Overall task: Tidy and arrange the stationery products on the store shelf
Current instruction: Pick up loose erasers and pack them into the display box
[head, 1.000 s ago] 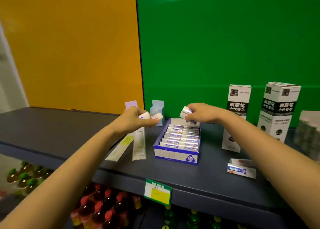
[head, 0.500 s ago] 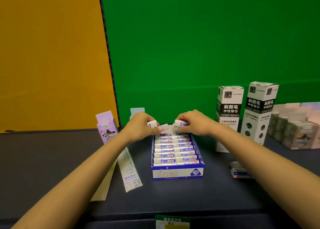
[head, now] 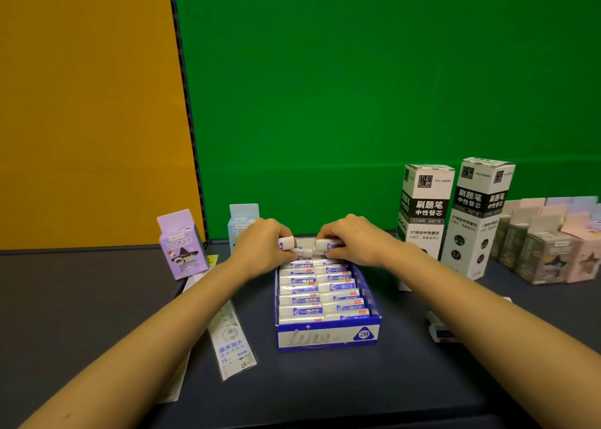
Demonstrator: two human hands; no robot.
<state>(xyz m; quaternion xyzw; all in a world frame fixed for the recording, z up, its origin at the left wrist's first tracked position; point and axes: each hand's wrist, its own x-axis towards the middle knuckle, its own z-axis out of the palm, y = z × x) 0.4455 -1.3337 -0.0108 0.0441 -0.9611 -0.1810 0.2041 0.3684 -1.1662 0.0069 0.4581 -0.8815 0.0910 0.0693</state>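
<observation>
A blue and white display box (head: 328,336) marked 2B stands on the dark shelf (head: 81,298), packed with two columns of white erasers in blue sleeves (head: 300,310). My left hand (head: 260,245) grips white erasers (head: 287,244) over the box's back left corner. My right hand (head: 349,241) grips another eraser (head: 327,244) over the back right corner. Both hands are low, at the box's far end, almost touching each other. A loose eraser (head: 440,331) lies on the shelf to the right, partly hidden by my right forearm.
Two clear-wrapped rulers (head: 232,341) lie left of the box. A purple carton (head: 182,245) and a light blue carton (head: 242,220) stand behind them. Two tall black and white refill boxes (head: 455,214) stand right, with several small boxes (head: 549,249) beyond. Green and orange panels back the shelf.
Both hands came together and dropped to the back end of the box with their erasers. The view shifted, bringing the box to the centre and the purple carton into sight.
</observation>
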